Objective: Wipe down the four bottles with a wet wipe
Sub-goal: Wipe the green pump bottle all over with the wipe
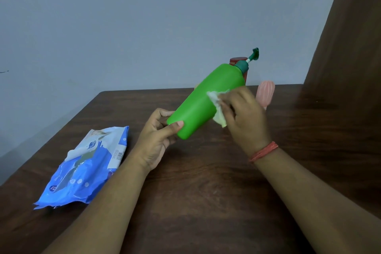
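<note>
Above the brown surface (206,181) the left hand (156,138) has its fingers (177,125) wrapped around the bottom of the tilted green bottle (206,101), the blue wipes pack (86,167) lies to its left, and the right hand (245,115) presses a white wet wipe (216,105) held in its fingers against the bottle's side.

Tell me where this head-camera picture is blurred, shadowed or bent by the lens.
Head view: the right hand and the wipe are smeared by motion; the pink bottle behind them is soft. The green bottle and left hand are sharper. Light is dim and even, with soft shadows under the forearms on the table. The wide lens bows the table's far edge.
</note>
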`<action>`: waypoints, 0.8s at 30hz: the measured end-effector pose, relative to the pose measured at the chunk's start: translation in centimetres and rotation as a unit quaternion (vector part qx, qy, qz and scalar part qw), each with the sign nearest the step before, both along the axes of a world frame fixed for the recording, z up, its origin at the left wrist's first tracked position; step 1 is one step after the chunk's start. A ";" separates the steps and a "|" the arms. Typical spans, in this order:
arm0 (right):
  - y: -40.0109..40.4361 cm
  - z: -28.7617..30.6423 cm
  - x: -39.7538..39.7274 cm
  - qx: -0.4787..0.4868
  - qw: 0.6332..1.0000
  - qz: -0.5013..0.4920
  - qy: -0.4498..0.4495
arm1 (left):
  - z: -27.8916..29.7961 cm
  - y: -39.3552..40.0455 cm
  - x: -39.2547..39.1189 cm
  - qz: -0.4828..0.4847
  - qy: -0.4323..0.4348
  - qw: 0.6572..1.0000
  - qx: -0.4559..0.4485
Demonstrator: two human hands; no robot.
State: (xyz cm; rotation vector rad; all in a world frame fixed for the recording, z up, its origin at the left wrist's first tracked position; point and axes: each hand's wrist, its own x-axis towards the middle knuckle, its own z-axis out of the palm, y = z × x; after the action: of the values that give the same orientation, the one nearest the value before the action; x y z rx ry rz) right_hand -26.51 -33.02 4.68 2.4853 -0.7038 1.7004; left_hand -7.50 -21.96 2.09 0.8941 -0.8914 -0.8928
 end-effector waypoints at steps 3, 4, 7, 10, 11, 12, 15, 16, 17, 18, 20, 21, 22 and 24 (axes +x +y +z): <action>-0.1 0.1 -0.1 0.045 0.997 0.008 -0.069 | -0.2 -0.1 -0.2 -0.018 -0.001 1.000 0.002; 0.2 -0.2 0.1 0.044 0.998 0.020 -0.047 | -0.2 -0.1 -0.3 -0.022 -0.003 1.000 0.004; 0.7 -0.6 0.8 0.022 0.999 0.044 0.019 | -0.2 -0.1 -0.3 -0.018 -0.009 1.000 0.008; 0.8 -0.2 0.7 0.044 0.998 0.044 -0.033 | -0.3 -0.1 -0.6 -0.018 -0.022 0.999 0.022; 1.1 -0.3 0.8 0.041 0.997 0.058 -0.019 | -0.3 -0.2 -0.7 -0.019 -0.022 0.999 0.025; 1.5 -0.5 1.0 0.030 0.996 0.079 0.015 | -0.3 -0.2 -0.8 -0.019 -0.015 0.999 0.025; 2.1 -1.0 1.6 0.002 0.990 0.114 0.085 | -0.3 -0.4 -0.9 -0.009 0.023 1.000 0.008; 2.2 -0.9 1.7 0.016 0.991 0.115 0.067 | -0.2 -0.4 -0.9 -0.008 0.032 0.999 0.003; 2.2 -0.8 1.8 0.028 0.991 0.119 0.051 | -0.2 -0.4 -1.0 -0.009 0.040 0.999 -0.001; 2.3 -0.8 1.8 0.032 0.990 0.126 0.050 | -0.1 -0.4 -1.1 -0.012 0.047 0.999 -0.005; 2.5 -1.0 1.9 0.025 0.986 0.140 0.087 | -0.1 -0.4 -1.1 -0.014 0.061 0.998 -0.008; 2.5 -1.1 1.9 0.025 0.985 0.141 0.098 | -0.1 -0.5 -1.1 -0.014 0.068 0.998 -0.009; 2.3 -1.1 1.9 0.030 0.986 0.135 0.093 | -0.1 -0.5 -1.1 -0.016 0.074 0.997 -0.008; 2.2 -1.0 1.8 0.048 0.990 0.120 0.061 | -0.1 -0.6 -1.0 -0.017 0.081 0.997 -0.003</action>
State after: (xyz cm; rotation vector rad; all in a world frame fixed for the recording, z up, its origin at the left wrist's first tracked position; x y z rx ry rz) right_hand -24.67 -30.81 3.64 2.8129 -0.5046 1.5985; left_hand -8.53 -22.57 1.96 0.7917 -0.7709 -0.9775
